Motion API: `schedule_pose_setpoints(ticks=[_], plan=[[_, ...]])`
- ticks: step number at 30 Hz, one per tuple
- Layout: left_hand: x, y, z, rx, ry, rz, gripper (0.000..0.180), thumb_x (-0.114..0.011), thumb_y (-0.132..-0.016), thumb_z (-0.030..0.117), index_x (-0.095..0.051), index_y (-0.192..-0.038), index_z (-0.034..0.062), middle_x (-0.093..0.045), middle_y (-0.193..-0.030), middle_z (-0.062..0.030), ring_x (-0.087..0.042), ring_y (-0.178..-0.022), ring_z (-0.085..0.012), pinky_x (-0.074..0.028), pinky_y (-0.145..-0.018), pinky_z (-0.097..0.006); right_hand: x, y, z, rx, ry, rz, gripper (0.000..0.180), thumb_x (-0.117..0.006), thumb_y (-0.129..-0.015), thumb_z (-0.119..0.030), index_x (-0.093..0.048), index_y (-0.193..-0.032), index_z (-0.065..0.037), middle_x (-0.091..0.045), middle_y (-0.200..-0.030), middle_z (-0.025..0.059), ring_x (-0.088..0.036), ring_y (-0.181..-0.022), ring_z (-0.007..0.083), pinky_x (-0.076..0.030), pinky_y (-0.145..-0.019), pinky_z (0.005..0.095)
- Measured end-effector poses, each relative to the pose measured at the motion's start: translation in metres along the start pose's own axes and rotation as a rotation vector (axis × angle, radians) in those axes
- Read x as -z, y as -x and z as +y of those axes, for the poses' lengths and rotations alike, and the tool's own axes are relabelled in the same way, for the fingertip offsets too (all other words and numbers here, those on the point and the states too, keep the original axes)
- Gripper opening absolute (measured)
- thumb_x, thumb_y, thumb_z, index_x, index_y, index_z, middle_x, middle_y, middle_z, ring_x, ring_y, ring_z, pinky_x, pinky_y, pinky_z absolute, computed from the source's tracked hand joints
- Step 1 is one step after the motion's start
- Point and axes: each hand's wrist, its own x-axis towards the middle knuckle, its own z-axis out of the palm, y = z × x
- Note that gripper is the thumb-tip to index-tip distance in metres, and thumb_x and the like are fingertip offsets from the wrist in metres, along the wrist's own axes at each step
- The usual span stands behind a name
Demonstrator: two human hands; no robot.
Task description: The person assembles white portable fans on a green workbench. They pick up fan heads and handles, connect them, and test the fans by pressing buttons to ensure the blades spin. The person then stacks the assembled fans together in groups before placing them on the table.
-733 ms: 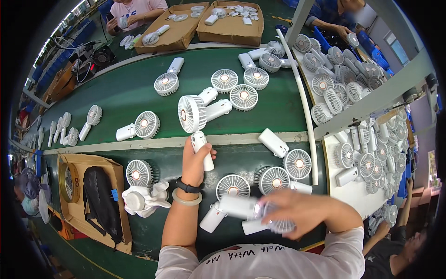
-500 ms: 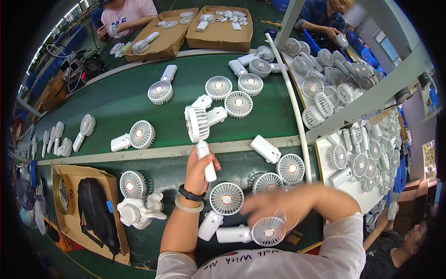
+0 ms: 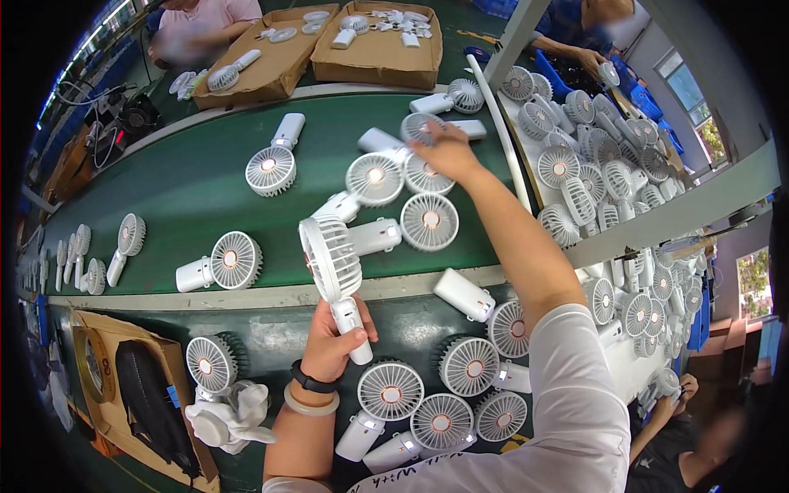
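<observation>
My left hand (image 3: 330, 341) is wrapped round the handle of a white handheld fan (image 3: 330, 256), whose round caged head points up above the belt. My right hand (image 3: 446, 154) reaches across to the far side of the green belt, its fingers closed on the slightly blurred head of another handheld fan (image 3: 420, 126). Just below those fingers lies a fan head (image 3: 427, 174), partly covered by the hand. Two more fans, one with its head to the left (image 3: 375, 178) and one nearer me (image 3: 429, 221), lie beside it.
Several fans (image 3: 441, 421) lie on the near ledge by my body. A fan stands by a white figure-shaped piece (image 3: 226, 419) at left, next to a cardboard box (image 3: 185, 361) holding a black pouch. A white pole (image 3: 503, 131) and metal frame edge the right, before a fan-heaped table. Co-workers sit around.
My right hand has gone from the near fans to the far cluster on the belt, shifting fans there. My left hand keeps its fan. The whole view has shifted slightly.
</observation>
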Motion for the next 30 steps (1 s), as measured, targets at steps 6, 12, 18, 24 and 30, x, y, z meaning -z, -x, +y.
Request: schedule_pose_setpoints(ticks=[6,12,18,24,30], plan=[[0.006,0.005,0.003,-0.015,0.096,-0.04,0.057,-0.072,-0.076,0.026,-0.04,-0.121,0.0071,-0.052,-0.087,-0.0055,-0.056,-0.069,-0.0151,-0.048,-0.058,-0.027,0.031,-0.02,-0.035,-0.052,-0.663,-0.3,0.034,-0.043,-0.092,-0.03,-0.057,-0.114,-0.008,-0.063,-0.105,0.0125,-0.062,-0.091,0.0248,-0.048,-0.082,0.0376],[0.007,0.0,0.003,0.075,0.537,-0.302,0.061,-0.06,-0.084,0.043,-0.031,-0.127,0.0105,-0.038,-0.085,-0.0046,-0.042,-0.054,-0.0096,-0.037,-0.046,-0.021,0.007,-0.103,0.062,0.083,0.667,-0.128,0.052,-0.041,-0.089,-0.048,-0.038,-0.135,-0.025,-0.029,-0.138,0.0272,-0.039,-0.119,0.0467,-0.033,-0.101,0.0482],[0.002,0.006,0.012,-0.013,0.454,-0.24,0.071,-0.049,-0.086,0.053,-0.028,-0.136,0.0074,-0.043,-0.1,-0.0125,-0.049,-0.07,-0.0189,-0.048,-0.055,-0.031,-0.002,-0.067,-0.023,-0.175,0.138,-0.061,0.047,-0.053,-0.082,-0.048,-0.053,-0.119,-0.019,-0.042,-0.125,0.0221,-0.046,-0.115,0.0394,-0.039,-0.096,0.0439],[0.009,0.002,0.005,0.033,0.491,-0.309,0.073,-0.039,-0.089,0.054,-0.022,-0.141,0.0057,-0.047,-0.11,-0.0176,-0.052,-0.08,-0.0228,-0.051,-0.062,-0.036,0.006,-0.038,0.015,-0.085,-0.625,0.168,0.044,-0.059,-0.072,-0.009,-0.048,-0.115,-0.004,-0.051,-0.116,0.0184,-0.054,-0.104,0.0328,-0.049,-0.084,0.0389],[0.007,0.0,0.005,0.05,0.393,-0.263,0.075,-0.062,-0.08,0.045,-0.032,-0.134,0.0029,-0.056,-0.103,-0.0147,-0.057,-0.084,-0.018,-0.051,-0.075,-0.032,0.033,0.011,0.038,-0.482,-1.346,-0.101,0.037,-0.039,-0.089,-0.015,-0.04,-0.123,-0.002,-0.051,-0.117,0.0233,-0.058,-0.095,0.0392,-0.053,-0.077,0.047]])
